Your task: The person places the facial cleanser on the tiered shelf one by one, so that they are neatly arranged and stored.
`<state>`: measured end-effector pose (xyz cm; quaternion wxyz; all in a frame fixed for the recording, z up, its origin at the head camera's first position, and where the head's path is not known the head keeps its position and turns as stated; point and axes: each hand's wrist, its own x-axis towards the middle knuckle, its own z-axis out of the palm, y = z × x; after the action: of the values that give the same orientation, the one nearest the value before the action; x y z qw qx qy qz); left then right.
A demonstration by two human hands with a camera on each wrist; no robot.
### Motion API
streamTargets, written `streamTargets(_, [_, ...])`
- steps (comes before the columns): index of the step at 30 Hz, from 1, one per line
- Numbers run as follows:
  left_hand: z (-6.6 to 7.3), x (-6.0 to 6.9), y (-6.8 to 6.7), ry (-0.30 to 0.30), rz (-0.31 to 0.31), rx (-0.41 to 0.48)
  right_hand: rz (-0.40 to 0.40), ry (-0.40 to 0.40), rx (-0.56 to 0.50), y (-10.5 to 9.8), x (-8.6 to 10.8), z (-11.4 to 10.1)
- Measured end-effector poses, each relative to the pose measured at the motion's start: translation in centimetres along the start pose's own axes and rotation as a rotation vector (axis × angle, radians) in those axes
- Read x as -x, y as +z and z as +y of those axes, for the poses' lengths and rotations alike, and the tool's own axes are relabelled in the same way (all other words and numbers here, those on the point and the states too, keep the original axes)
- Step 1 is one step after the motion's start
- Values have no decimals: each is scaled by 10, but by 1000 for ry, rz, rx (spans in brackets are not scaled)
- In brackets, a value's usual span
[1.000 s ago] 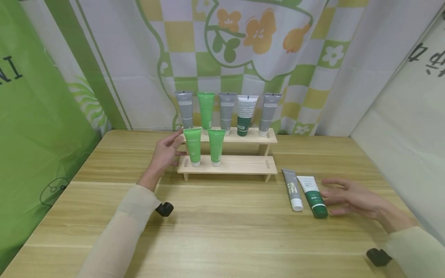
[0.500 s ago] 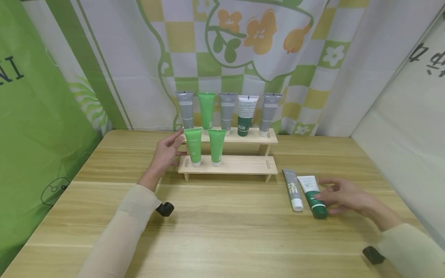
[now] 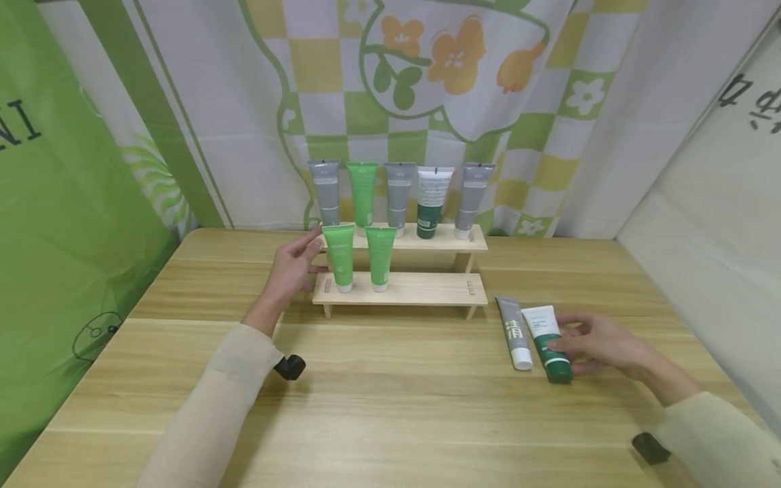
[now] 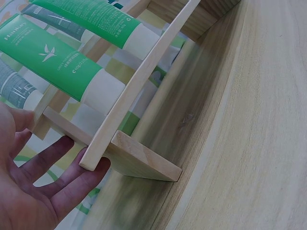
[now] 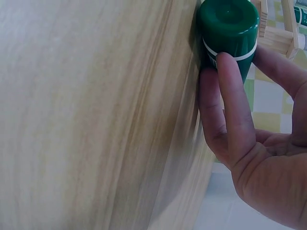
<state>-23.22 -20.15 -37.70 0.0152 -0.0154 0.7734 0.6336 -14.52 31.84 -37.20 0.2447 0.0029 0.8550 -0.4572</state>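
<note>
My left hand [image 3: 291, 266] holds the left end of a two-tier wooden stand [image 3: 421, 290]. In the left wrist view its thumb lies at the upper shelf's end and fingertips [image 4: 101, 165] bend against the lower shelf's end. Two bright green squeeze tubes [image 3: 339, 257] stand cap-down on the lower shelf. My right hand [image 3: 610, 346] grips a white and dark green squeeze tube [image 3: 543, 322] at its right side, thumb on top; the right wrist view shows fingers around its green cap end [image 5: 229, 24]. A grey squeeze tube [image 3: 512, 329] lies just left of it.
Along the upper shelf [image 3: 476, 238] stand several tubes, among them a grey tube [image 3: 473, 196], a green tube [image 3: 363, 193] and a white-and-green tube [image 3: 434, 193]. A patterned curtain [image 3: 317, 64] hangs behind the wooden table [image 3: 390, 400].
My right hand has moved left onto the white and dark green tube and taken hold of it; the tube has shifted slightly. The left hand stays at the stand.
</note>
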Motion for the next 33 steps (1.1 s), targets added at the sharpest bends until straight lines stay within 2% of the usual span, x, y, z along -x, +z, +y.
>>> streamTargets(15, [1,0,0,9,-5,-4,-25,-20,-26,-2,-1,2])
streamTargets(27, [0,1,1,12,-8,-11,-51,-10,-93,-4,-1,8])
streamTargets(33, [1,1,1,11,-1,-13,-40,-46,-110,-6,-3,6])
